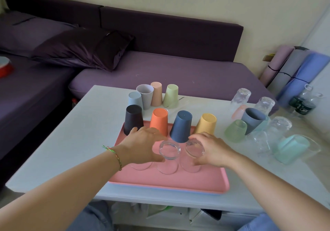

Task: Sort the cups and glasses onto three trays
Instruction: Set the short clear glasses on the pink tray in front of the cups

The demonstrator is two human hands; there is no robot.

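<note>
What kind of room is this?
Probably a living room in a home: a purple sofa with a dark pillow, a low white table in front of it, and rolled mats leaning by the wall.

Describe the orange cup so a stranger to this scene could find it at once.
On the white table lies a pink tray. Along its far edge four cups stand upside down in a row. The orange cup is second from left, between the black cup and the navy cup, the only bright orange one.
</note>
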